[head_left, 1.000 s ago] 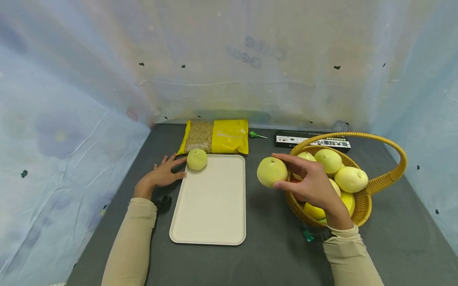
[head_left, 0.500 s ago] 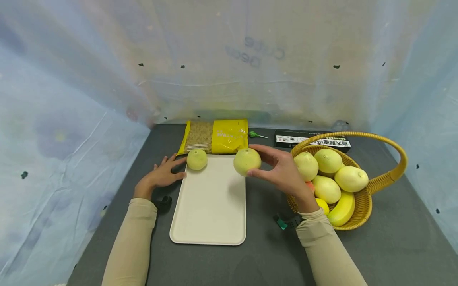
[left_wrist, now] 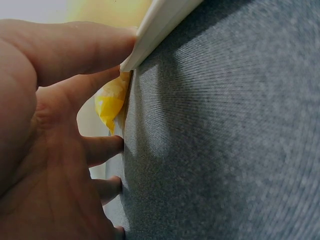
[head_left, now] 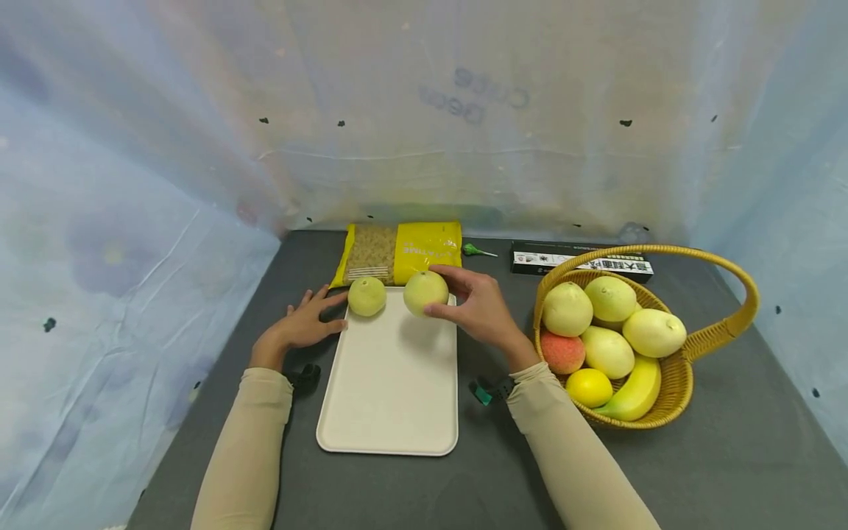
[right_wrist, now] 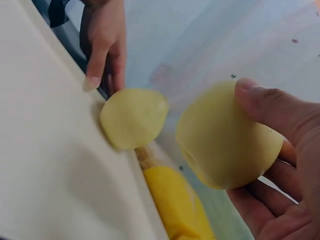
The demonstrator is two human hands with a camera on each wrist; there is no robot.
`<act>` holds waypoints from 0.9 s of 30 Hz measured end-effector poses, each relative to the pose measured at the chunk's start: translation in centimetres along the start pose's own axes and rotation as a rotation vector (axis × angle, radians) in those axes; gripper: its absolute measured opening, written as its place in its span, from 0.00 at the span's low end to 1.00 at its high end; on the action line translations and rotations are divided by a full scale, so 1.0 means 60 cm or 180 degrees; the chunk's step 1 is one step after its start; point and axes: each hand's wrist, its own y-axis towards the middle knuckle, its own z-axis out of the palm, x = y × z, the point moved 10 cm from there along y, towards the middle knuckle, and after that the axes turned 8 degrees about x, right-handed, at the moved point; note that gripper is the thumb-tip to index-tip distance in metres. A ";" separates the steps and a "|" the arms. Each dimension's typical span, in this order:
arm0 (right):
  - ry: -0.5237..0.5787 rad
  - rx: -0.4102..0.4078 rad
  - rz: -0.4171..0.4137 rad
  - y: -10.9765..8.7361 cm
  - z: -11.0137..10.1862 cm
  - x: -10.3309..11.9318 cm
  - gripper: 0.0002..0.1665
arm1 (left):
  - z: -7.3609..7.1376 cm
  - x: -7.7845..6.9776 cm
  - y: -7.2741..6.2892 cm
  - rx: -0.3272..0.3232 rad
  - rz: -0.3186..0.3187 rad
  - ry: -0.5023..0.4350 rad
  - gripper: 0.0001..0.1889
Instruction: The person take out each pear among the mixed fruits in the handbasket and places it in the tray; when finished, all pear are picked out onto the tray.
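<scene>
My right hand (head_left: 480,305) holds a pale yellow-green pear (head_left: 425,294) between thumb and fingers, above the far right part of the white tray (head_left: 389,397). The right wrist view shows this pear (right_wrist: 227,137) raised off the tray, with the thumb on one side and fingers round the other. A second pear (head_left: 366,296) rests on the tray's far left corner. Beside that corner, my left hand (head_left: 307,322) lies with spread fingers; in the left wrist view its thumb (left_wrist: 95,47) touches the tray's rim, and other fingertips rest on the dark table.
On the right stands a wicker basket (head_left: 682,383) with a tall handle, holding several pears, a peach (head_left: 562,352), a lemon (head_left: 589,388) and a banana (head_left: 634,390). Behind the tray lie a yellow pasta bag (head_left: 427,246), a green lollipop (head_left: 472,249) and a black box (head_left: 530,258).
My right hand has carried the pear leftward from beside the basket to over the tray's far right part. The left hand and the pear on the tray have stayed in place.
</scene>
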 end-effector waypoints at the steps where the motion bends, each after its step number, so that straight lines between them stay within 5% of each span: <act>1: 0.0010 -0.0004 0.0012 0.004 0.003 -0.006 0.41 | 0.000 0.001 0.000 0.0000 -0.0015 0.0006 0.40; 16: 0.0194 0.0059 0.0318 0.053 0.050 -0.092 0.41 | 0.002 0.004 0.003 -0.0007 -0.0056 0.0035 0.40; 27: 0.0110 0.0070 0.0351 0.072 0.072 -0.118 0.40 | 0.002 0.005 0.004 -0.0019 -0.0048 0.0029 0.40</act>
